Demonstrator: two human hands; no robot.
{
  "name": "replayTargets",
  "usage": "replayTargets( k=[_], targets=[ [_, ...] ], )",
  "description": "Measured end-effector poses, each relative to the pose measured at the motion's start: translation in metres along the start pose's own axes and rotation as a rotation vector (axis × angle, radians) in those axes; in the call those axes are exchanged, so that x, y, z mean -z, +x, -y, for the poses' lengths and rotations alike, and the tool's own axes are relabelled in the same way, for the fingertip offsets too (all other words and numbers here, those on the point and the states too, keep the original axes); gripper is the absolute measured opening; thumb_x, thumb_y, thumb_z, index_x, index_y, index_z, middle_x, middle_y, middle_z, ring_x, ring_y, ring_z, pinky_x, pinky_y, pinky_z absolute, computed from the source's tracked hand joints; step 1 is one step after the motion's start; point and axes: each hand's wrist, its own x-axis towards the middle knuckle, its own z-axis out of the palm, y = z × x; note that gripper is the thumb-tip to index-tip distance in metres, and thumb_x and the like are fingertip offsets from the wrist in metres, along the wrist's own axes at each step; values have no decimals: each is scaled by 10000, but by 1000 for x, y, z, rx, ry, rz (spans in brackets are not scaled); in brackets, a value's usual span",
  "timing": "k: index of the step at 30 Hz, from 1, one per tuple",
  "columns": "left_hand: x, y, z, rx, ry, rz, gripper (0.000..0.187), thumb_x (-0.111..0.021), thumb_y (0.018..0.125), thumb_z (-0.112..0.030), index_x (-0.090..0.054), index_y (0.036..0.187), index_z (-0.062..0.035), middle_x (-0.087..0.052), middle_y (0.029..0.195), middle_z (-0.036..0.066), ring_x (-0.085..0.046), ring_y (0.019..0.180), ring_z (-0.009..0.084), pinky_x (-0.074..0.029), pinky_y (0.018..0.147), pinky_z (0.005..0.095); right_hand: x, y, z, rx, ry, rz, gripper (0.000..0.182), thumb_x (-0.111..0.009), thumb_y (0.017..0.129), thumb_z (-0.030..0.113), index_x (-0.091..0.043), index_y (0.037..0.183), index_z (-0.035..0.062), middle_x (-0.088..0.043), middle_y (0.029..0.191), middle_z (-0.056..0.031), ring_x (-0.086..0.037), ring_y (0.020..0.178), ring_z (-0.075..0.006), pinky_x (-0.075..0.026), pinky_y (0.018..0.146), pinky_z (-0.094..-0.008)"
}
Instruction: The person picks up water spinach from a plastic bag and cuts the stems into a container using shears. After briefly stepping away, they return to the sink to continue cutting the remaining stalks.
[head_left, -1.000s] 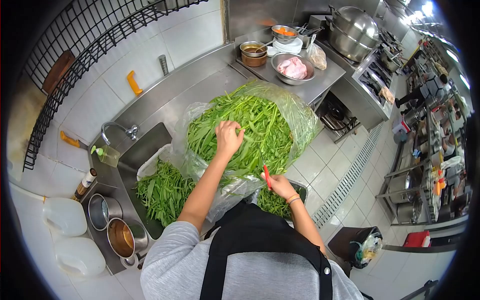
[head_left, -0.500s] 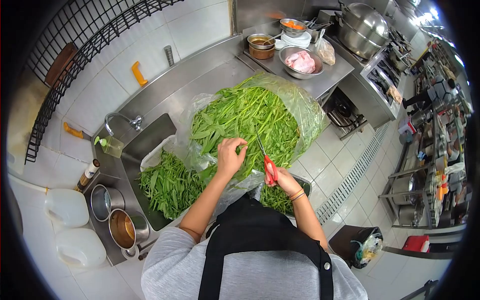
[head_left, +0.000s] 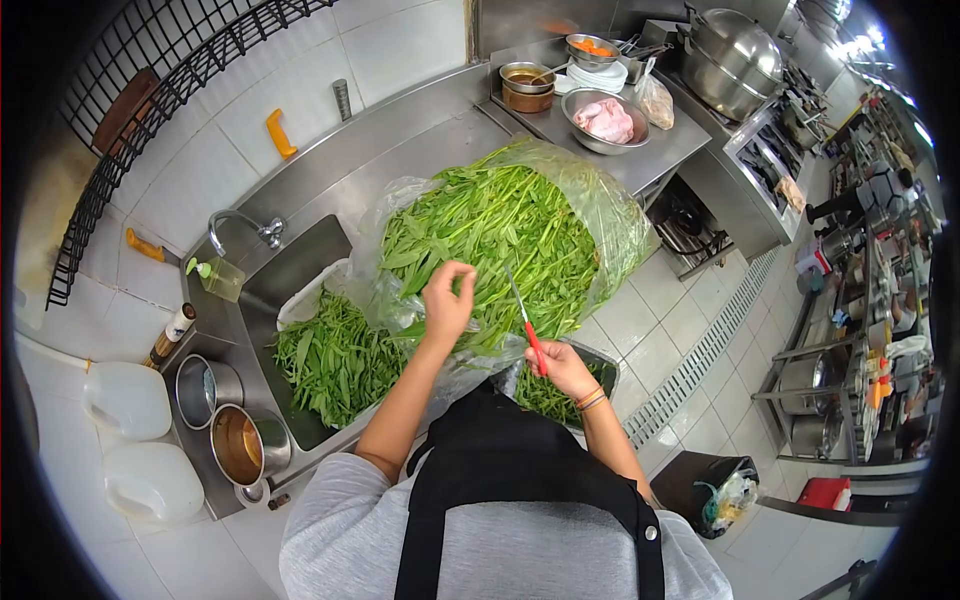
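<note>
A large heap of leafy green stems (head_left: 510, 230) lies in an open clear plastic bag (head_left: 625, 215). Over the near left part of the heap is my left hand (head_left: 449, 298), its thumb and index finger curled toward each other; whether something thin is between them is too small to tell. My right hand (head_left: 562, 368) holds red-handled scissors (head_left: 535, 348), their blades pointing up over the stems. Cut greens (head_left: 340, 360) fill the sink at the left. More greens (head_left: 545, 395) lie in a container below my right hand, partly hidden by it.
A faucet (head_left: 245, 228) and soap bottle (head_left: 222, 280) stand by the sink. Metal pots (head_left: 240, 445) are at the left. A bowl of raw meat (head_left: 605, 122) sits at the back. A black bin (head_left: 700, 490) is at the right; a person (head_left: 880, 190) is far off.
My left hand has risen slightly and moved left. My right hand has turned the scissors, and their handles look narrower and more edge-on. The view has shifted slightly.
</note>
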Motion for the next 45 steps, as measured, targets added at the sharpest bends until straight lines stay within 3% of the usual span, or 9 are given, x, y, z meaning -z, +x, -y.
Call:
replayTargets(
  k=[3, 7, 9, 13, 22, 27, 35, 42, 45],
  targets=[
    [0, 3, 15, 67, -210, -189, 98, -571, 836, -89, -514, 870, -17, -600, 745, 92, -560, 638, 150, -406, 582, 231, 3, -8, -1, -41, 113, -44, 460, -522, 862, 483, -536, 662, 69, -493, 591, 16, -408, 511, -55, -337, 490, -194],
    [13, 5, -5, 302, -43, 68, 163, -614, 811, -153, -531, 877, -30, -595, 751, 100, -588, 664, 178, -430, 553, 296, 5, -9, 4, -203, 65, -6, 545, -518, 818, 577, -534, 634, 64, -498, 586, 2, -413, 491, -66, -340, 466, -201],
    [10, 5, -22, 120, 376, 499, 267, -681, 744, -224, -578, 916, -47, -606, 788, 107, -604, 701, 238, -465, 592, 347, 5, -5, 2, -306, -1, -32, 609, -512, 775, 646, -529, 608, 60, -494, 569, -7, -409, 471, -76, -342, 450, -211],
    [-19, -11, 22, 27, 523, 540, 258, -718, 685, -261, -650, 870, -95, -614, 847, 101, -607, 793, 288, -499, 690, 378, 7, 4, 5, -343, -39, -33, 628, -516, 756, 666, -528, 592, 60, -481, 544, -7, -406, 460, -77, -341, 445, -214],
    [-17, -6, 27, -75, 278, 251, 242, -637, 784, -228, -594, 847, 2, -525, 796, 134, -500, 829, 307, -373, 753, 412, 20, 18, -7, -141, -75, -134, 372, -648, 810, 385, -518, 632, 86, -486, 552, 13, -403, 459, -57, -318, 440, -190],
    [-8, 24, 50, 5, 142, -246, 235, -516, 865, -172, -541, 857, 61, -493, 841, 175, -472, 827, 327, -373, 769, 408, 17, 25, 0, -176, 92, -142, 430, -650, 786, 450, -481, 583, 110, -474, 549, 25, -377, 432, -53, -314, 429, -196],
    [19, 72, 44, -68, 245, -297, 203, -494, 882, -154, -572, 821, 23, -573, 834, 166, -556, 763, 312, -432, 697, 374, 20, 67, 45, -241, -52, -182, 577, -542, 750, 649, -469, 575, 104, -455, 526, 9, -375, 417, -65, -325, 410, -204],
    [-44, 88, 17, 84, 554, 391, 378, -707, 712, -305, -638, 970, -37, -615, 950, 175, -602, 875, 306, -495, 753, 384, 34, 82, 66, -269, -78, -173, 600, -511, 719, 707, -487, 590, 122, -481, 547, 15, -410, 436, -69, -376, 432, -211],
    [-57, 88, 31, 61, 435, 352, 360, -717, 691, -300, -655, 934, -41, -616, 948, 164, -601, 852, 318, -491, 740, 393, 36, 77, 77, -266, -43, -195, 591, -541, 725, 677, -484, 572, 109, -474, 537, 9, -389, 423, -72, -362, 424, -218]
  ],
)
